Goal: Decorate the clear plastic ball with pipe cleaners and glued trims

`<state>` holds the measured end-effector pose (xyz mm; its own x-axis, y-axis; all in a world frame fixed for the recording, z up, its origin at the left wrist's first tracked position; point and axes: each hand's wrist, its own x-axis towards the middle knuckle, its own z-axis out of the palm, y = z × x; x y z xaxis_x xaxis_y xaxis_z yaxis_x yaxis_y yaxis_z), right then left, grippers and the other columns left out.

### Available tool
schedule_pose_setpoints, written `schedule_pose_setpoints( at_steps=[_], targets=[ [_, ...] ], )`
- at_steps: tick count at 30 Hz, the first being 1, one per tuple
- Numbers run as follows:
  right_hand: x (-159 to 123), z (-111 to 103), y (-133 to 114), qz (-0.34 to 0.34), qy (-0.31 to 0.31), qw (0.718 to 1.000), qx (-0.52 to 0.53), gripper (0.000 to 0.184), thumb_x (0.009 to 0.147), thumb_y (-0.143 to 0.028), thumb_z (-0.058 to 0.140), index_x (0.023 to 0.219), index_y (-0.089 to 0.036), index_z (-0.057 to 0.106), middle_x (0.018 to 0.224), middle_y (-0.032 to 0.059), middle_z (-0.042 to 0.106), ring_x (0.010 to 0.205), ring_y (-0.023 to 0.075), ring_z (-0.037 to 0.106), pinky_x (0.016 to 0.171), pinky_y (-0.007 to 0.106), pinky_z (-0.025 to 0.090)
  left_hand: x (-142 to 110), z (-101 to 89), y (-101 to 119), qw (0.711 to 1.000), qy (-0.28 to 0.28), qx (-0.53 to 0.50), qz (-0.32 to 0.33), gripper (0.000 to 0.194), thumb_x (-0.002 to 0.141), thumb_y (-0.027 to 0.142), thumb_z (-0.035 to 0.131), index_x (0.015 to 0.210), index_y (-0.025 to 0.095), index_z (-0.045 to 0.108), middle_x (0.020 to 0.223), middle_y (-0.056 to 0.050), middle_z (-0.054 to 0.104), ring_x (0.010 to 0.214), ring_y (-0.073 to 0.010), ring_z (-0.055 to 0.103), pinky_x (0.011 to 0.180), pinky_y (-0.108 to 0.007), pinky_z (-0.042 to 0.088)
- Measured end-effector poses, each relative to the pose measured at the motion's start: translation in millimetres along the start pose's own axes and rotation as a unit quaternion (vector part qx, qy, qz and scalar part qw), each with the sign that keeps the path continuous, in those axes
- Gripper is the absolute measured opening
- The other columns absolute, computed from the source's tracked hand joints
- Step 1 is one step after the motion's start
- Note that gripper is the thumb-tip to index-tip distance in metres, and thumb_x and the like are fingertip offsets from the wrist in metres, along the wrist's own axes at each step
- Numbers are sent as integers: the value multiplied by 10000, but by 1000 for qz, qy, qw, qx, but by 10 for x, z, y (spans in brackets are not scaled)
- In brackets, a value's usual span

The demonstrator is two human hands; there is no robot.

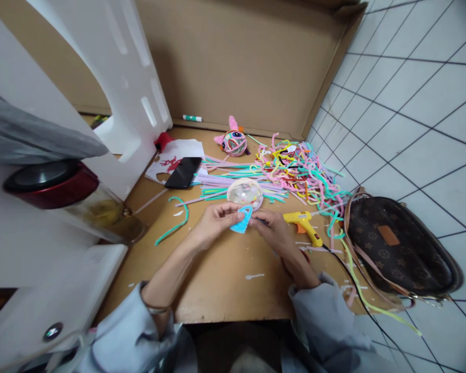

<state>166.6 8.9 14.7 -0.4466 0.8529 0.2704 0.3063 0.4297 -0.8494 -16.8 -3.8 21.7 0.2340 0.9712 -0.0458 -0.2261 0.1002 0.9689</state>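
Between my two hands is a small blue piece (241, 221) of bent pipe cleaner, wound into a fan-like shape with a loop on top. My left hand (217, 221) pinches its left side between thumb and fingers. My right hand (271, 228) grips its right edge, with the fingertips partly hidden. Just beyond the piece sits a clear half-dome (245, 190) with a pale rim, resting near straight lilac and green pipe cleaners (217, 181). To the right of my right hand lies a yellow glue gun (303, 224) with an orange trigger.
A tangled heap of coloured pipe cleaners (299, 168) lies at the back right, by a brown handbag (404, 243). Farther back sit a pink horned ball figure (233, 141) and a marker (192, 118). Left are a black phone (184, 172), a green pipe cleaner (184, 217) and a bottle (97, 207).
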Motion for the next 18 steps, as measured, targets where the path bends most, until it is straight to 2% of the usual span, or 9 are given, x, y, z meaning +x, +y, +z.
schedule_pose_setpoints(
  at_steps=[3,8,12,15,18],
  targets=[
    [-5,-5,17,-4,-18,1000,-17,221,878,-274,539,706,-188,650,754,16,680,756,170,601,709,267,428,-4,1,-7,1000,4,27,2,441,584,505,860,795,133,752,753,-48,726,644,-127,596,656,-254,489],
    [-23,-7,-18,-16,-49,997,-57,226,930,-280,464,794,-190,621,824,37,651,811,183,575,749,289,427,17,-19,-65,998,15,66,10,446,608,513,835,817,127,758,729,-40,705,633,-119,573,640,-243,466],
    [-47,5,-62,29,-48,997,-49,176,939,-285,423,925,-202,578,833,16,606,793,174,541,726,287,415,36,-36,-97,996,22,84,20,426,623,500,823,813,124,761,725,-34,693,625,-110,560,621,-229,446],
    [-53,30,-69,55,-35,997,-35,179,937,-334,428,865,-209,534,784,-6,558,734,158,502,680,276,386,36,-31,-96,996,27,79,20,423,618,489,828,821,125,765,739,-37,699,637,-114,568,630,-233,458],
    [-45,60,-61,51,-16,998,-32,234,927,-357,426,741,-219,462,705,-22,495,691,146,461,648,270,357,28,-12,-93,997,30,66,17,443,615,500,829,849,127,773,711,-30,687,603,-105,547,587,-224,454]
  ],
)
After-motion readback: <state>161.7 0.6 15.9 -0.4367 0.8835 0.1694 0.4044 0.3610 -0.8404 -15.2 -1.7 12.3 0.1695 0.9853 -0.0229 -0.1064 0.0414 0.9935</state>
